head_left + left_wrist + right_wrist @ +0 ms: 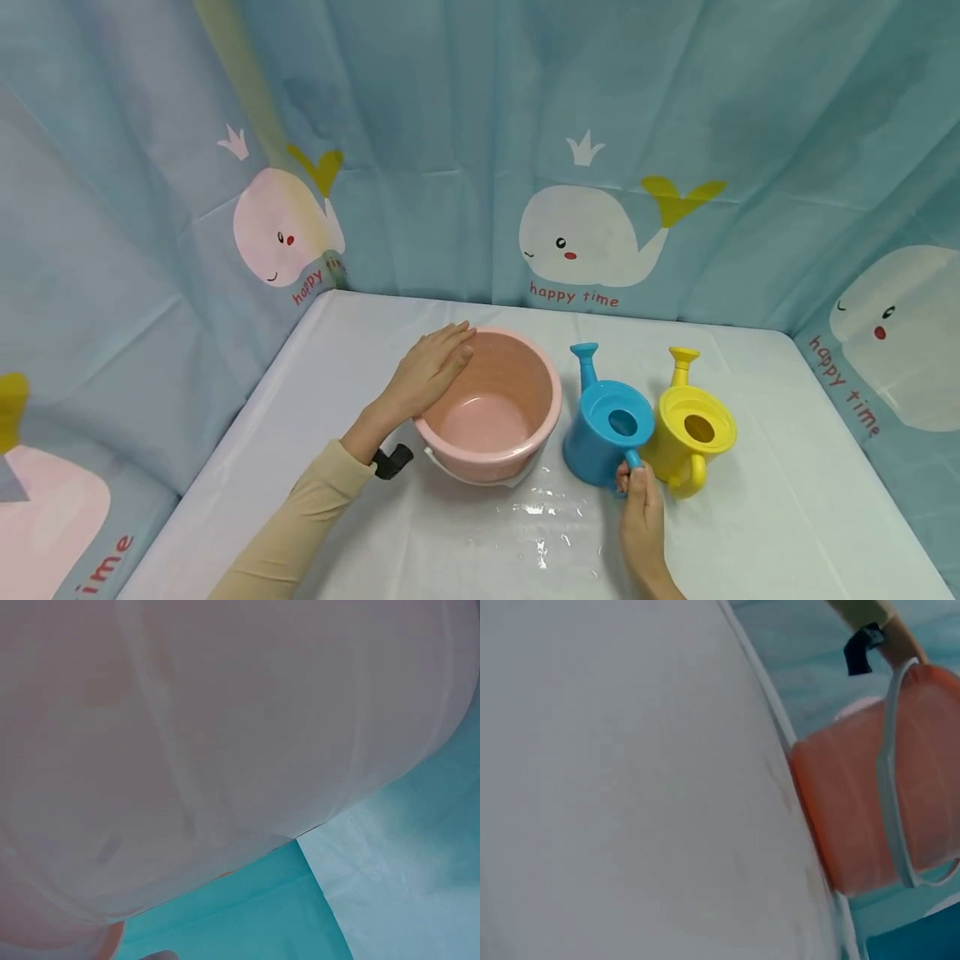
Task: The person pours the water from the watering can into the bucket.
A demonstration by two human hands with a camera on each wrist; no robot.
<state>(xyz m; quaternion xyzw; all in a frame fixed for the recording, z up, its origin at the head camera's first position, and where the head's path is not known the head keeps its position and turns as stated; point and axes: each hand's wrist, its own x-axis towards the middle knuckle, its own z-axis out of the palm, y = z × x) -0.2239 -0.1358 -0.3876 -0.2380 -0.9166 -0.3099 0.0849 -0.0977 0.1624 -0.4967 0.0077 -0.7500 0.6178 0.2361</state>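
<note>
On the table stands a pink bucket point(491, 425), its white handle point(480, 482) hanging down at the front. My left hand point(429, 371) rests on the bucket's left rim with its fingers straight. The pink bucket wall point(240, 720) fills most of the left wrist view. To the right of the bucket is a blue watering can point(600, 442), its spout pointing away from me. My right hand point(642, 517) grips the can's handle, thumb on top. In the right wrist view the bucket point(855, 795) shows beside the white tabletop, and the right hand itself is out of sight.
A yellow watering can point(693, 425) stands close against the right side of the blue one. Wet, shiny patches point(551, 525) lie on the white table point(787, 500) in front of the bucket. Blue whale-print curtains point(442, 167) enclose the table's back and sides.
</note>
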